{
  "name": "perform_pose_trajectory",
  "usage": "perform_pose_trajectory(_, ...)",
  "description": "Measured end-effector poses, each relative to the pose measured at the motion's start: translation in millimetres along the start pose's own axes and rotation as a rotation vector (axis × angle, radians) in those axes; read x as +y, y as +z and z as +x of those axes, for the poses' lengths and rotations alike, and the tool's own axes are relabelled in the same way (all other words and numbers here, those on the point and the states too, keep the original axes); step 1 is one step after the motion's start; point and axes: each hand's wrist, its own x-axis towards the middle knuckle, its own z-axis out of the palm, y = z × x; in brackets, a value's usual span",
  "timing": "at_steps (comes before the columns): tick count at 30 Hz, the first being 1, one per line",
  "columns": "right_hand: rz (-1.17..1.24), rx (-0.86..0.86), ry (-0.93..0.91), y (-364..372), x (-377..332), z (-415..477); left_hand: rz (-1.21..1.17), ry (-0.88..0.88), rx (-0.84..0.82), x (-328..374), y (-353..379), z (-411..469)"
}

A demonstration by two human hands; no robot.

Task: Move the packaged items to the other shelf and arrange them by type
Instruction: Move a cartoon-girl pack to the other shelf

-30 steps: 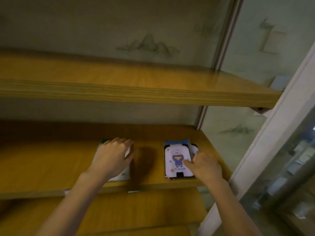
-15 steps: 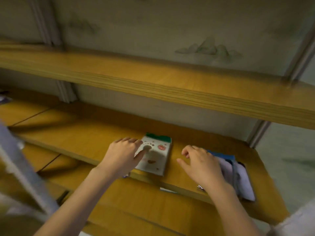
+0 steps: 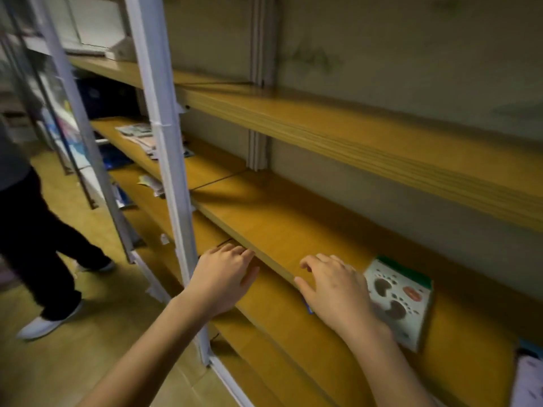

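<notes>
A white package with a green top and brown paw prints (image 3: 402, 301) lies flat on the middle wooden shelf (image 3: 279, 227) at the right. My right hand (image 3: 338, 292) hovers just left of it, fingers spread, holding nothing. My left hand (image 3: 223, 277) is further left, in front of the shelf's front edge, fingers loosely apart and empty. A second stack of packages with a blue edge (image 3: 529, 374) shows at the far right edge. More packaged items (image 3: 144, 136) lie on the neighbouring shelf section to the left.
A white metal upright (image 3: 164, 148) of the shelf frame stands between the two sections, close to my left hand. Another person's legs and white shoes (image 3: 44, 321) are on the wooden floor at the left. An upper shelf (image 3: 352, 130) overhangs the middle one.
My view has swung left. Both hands have come off the two packages and moved left along the shelf; the paw-print package now lies right of my right hand.
</notes>
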Motion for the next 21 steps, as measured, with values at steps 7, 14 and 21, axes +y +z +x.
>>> perform_pose_trajectory(7, 0.014, -0.049, -0.094, 25, -99, 62, 0.045, -0.134, 0.019, -113, -16, -30)
perform_pose_trajectory(14, 0.027, 0.008, -0.086, 54, -210, 119, 0.060, -0.153, 0.028, -233, -33, -50)
perform_pose_trajectory(21, 0.014, -0.011, -0.086, 77, -301, 175, 0.065, -0.237, 0.032, -352, -47, -65)
